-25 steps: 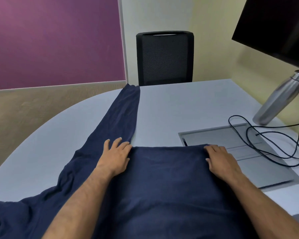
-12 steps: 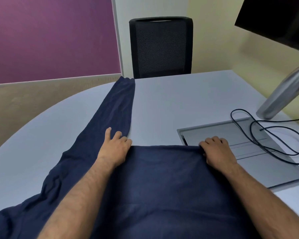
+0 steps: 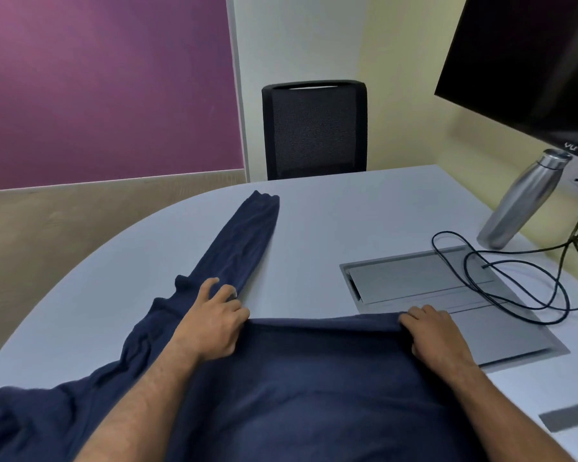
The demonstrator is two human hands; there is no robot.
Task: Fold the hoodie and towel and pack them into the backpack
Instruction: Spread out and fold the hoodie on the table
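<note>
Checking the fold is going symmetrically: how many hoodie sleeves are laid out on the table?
1. One sleeve stretches away from the left hand toward the chair. A second may be hidden under the folded hoodie.

An office meeting room: a pale grey conference table [image 3: 364,208] with a curved edge and a flush metal cable hatch [image 3: 414,278], a black mesh-back office chair [image 3: 314,128] at its far end, a dark wall-mounted screen [image 3: 531,61], and a purple pinboard panel [image 3: 107,85].
</note>
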